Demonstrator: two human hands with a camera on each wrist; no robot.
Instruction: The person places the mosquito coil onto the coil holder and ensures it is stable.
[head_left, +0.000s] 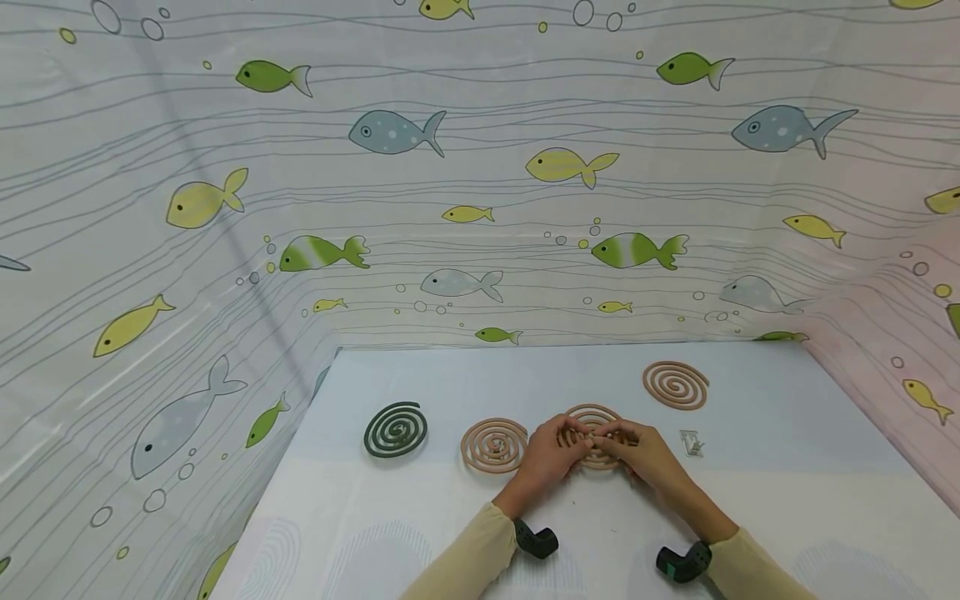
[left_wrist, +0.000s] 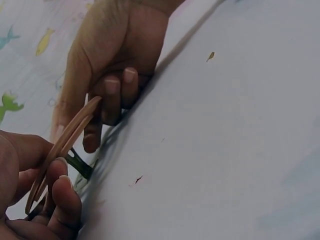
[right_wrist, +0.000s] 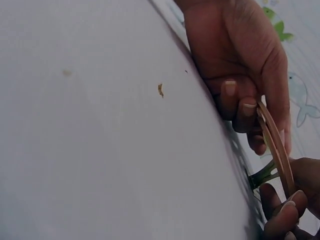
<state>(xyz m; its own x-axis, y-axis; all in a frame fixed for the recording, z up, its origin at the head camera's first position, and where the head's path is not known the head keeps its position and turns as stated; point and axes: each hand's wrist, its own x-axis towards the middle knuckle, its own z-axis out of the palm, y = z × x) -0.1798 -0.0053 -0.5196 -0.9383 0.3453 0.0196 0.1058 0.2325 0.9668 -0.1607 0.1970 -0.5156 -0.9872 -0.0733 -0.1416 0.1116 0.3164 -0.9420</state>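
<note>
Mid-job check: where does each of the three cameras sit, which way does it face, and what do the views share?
Head: above, facing forward and down at the table; both forearms, left hand, right hand on a tan coil.
Left wrist: low, looking across at the right hand.
Right wrist: low, looking across at the left hand.
Both wrist views share the coil's edge.

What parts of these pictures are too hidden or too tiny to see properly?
- Head view: the middle of the held tan coil is covered by the left hand and right hand.
- Head view: the small metal piece on the table is too small to identify.
- Wrist views: the coil shows edge-on only; the dark green piece beneath is mostly hidden by fingers.
</note>
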